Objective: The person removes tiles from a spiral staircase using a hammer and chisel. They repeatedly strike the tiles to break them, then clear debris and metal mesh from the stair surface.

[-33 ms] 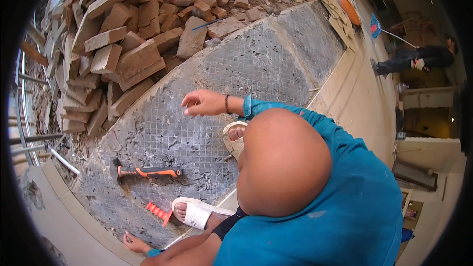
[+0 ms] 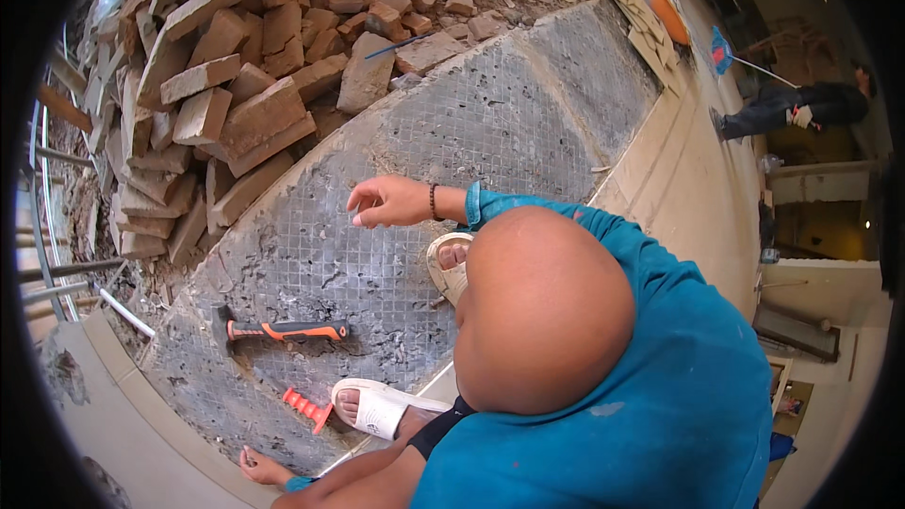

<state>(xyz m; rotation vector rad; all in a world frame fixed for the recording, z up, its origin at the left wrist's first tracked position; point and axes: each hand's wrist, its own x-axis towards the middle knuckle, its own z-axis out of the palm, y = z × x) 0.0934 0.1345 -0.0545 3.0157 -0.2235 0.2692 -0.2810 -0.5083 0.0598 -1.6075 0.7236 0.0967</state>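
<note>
My right hand point(image 2: 391, 202), with a beaded bracelet at the wrist, hangs above the grey gridded floor slab point(image 2: 452, 141) beside my bent knee. Its fingers curl loosely, a gap shows between thumb and forefinger, and I see nothing in it. Low at the left, my left hand point(image 2: 267, 467) is partly visible past my leg, fingers slightly bent and apparently holding nothing. A hammer point(image 2: 292, 331) with a black and orange handle lies on the slab between the two hands. Nearer my left hand lies a chisel point(image 2: 307, 409) with a ribbed orange-red grip, next to my sandalled foot.
A tall heap of broken bricks point(image 2: 255, 123) borders the slab, with a thin blue rod point(image 2: 394, 47) on it. My other sandal point(image 2: 447, 264) stands near my right hand. Metal bars point(image 2: 71, 269) run along the far left. Another person point(image 2: 801, 113) holds a long-handled tool at the right.
</note>
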